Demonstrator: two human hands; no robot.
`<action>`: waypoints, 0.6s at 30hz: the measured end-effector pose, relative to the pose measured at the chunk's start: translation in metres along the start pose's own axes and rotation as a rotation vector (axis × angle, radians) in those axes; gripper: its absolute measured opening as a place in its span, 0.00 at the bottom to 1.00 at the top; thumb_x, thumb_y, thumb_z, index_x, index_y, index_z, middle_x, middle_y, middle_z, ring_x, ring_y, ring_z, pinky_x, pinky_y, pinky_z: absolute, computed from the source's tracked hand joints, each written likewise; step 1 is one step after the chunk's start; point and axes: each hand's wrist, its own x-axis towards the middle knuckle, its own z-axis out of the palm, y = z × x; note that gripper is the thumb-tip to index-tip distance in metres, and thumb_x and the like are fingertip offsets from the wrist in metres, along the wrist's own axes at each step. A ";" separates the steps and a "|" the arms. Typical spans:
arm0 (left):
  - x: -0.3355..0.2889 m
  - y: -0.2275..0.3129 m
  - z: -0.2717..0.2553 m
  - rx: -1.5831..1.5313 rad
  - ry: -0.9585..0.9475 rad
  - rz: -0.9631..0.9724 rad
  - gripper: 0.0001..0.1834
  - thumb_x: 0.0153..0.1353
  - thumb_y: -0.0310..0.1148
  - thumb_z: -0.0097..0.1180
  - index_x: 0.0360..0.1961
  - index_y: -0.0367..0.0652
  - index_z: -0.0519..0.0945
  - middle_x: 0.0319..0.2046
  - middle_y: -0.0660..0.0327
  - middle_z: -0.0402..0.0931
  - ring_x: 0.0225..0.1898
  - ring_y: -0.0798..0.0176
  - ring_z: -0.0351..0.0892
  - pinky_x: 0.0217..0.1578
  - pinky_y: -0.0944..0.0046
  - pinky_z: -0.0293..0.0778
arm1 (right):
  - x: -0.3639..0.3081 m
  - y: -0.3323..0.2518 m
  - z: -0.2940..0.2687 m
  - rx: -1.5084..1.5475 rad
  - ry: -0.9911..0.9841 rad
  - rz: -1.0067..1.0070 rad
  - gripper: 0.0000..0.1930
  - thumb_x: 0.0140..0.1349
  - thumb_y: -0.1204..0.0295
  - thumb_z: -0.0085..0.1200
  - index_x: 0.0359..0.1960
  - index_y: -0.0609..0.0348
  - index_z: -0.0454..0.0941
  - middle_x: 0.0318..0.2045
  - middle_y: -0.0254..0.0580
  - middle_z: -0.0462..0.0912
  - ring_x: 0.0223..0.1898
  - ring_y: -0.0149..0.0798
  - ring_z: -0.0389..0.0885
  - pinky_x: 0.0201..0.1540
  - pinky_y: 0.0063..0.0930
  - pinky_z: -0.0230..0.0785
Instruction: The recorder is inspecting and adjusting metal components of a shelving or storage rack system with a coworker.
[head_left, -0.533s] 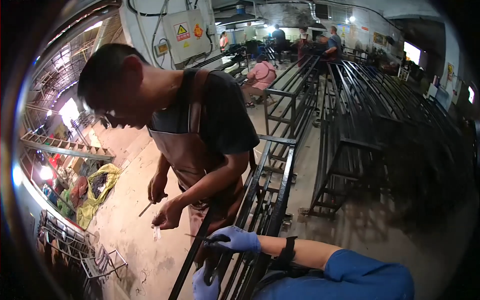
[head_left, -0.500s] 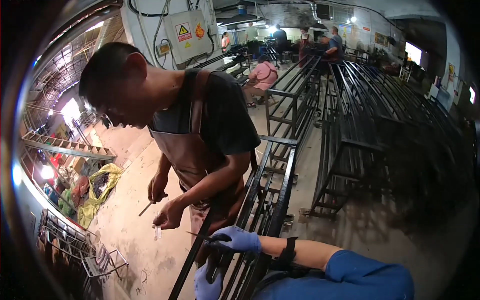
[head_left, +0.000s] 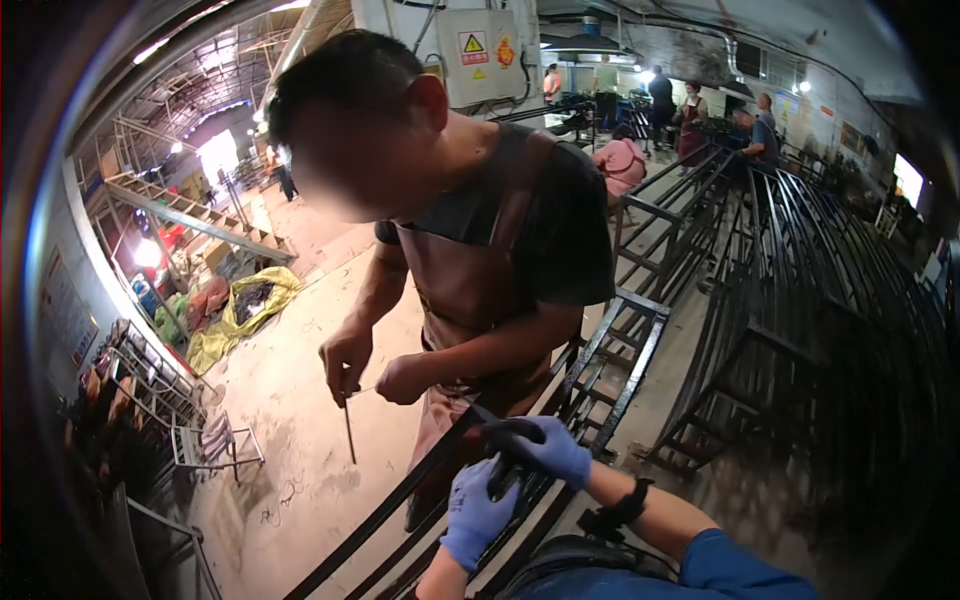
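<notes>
My left hand (head_left: 476, 512) and my right hand (head_left: 556, 450) wear pale blue gloves with black palms and fingers. They meet above a black metal frame (head_left: 440, 468) of long parallel bars. My right hand is closed, and a thin dark pointed piece (head_left: 480, 411) juts from its fingers toward the co-worker. The left fingers are curled up just beneath the right hand; what they hold, if anything, is hidden. Across the frame, a person in a brown apron (head_left: 470, 285) looks down, holding a thin dark rod (head_left: 350, 435) low between two bare hands.
Rows of long black metal racks (head_left: 740, 360) fill the right side. A yellow sack (head_left: 240, 318) lies on the floor at left, near a wooden stair (head_left: 200, 215). Metal chair frames (head_left: 218, 445) stand at the left wall. Several people work at the back.
My view has swung left, so the scene shifts right. My left hand has risen to meet my right. The co-worker's hands have come together, and the rod now points down.
</notes>
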 end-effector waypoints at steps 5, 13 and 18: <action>0.017 0.042 0.014 0.014 -0.045 0.159 0.21 0.51 0.37 0.61 0.44 0.36 0.79 0.36 0.48 0.79 0.39 0.45 0.78 0.43 0.53 0.72 | -0.024 -0.015 -0.044 -0.087 0.103 -0.020 0.15 0.64 0.73 0.51 0.50 0.64 0.78 0.36 0.38 0.84 0.35 0.26 0.78 0.40 0.22 0.72; 0.022 0.020 0.050 0.042 -0.243 0.142 0.30 0.55 0.43 0.58 0.55 0.34 0.73 0.49 0.46 0.75 0.53 0.45 0.72 0.55 0.52 0.65 | -0.040 0.008 -0.063 0.009 0.326 0.019 0.14 0.63 0.72 0.53 0.46 0.69 0.79 0.32 0.36 0.83 0.34 0.26 0.77 0.38 0.23 0.71; 0.017 0.007 0.059 0.087 -0.265 0.207 0.33 0.53 0.41 0.60 0.58 0.35 0.70 0.47 0.43 0.74 0.50 0.42 0.72 0.53 0.51 0.67 | -0.040 0.041 -0.067 -0.206 0.284 0.005 0.13 0.59 0.72 0.56 0.44 0.65 0.79 0.30 0.43 0.83 0.30 0.32 0.79 0.36 0.27 0.71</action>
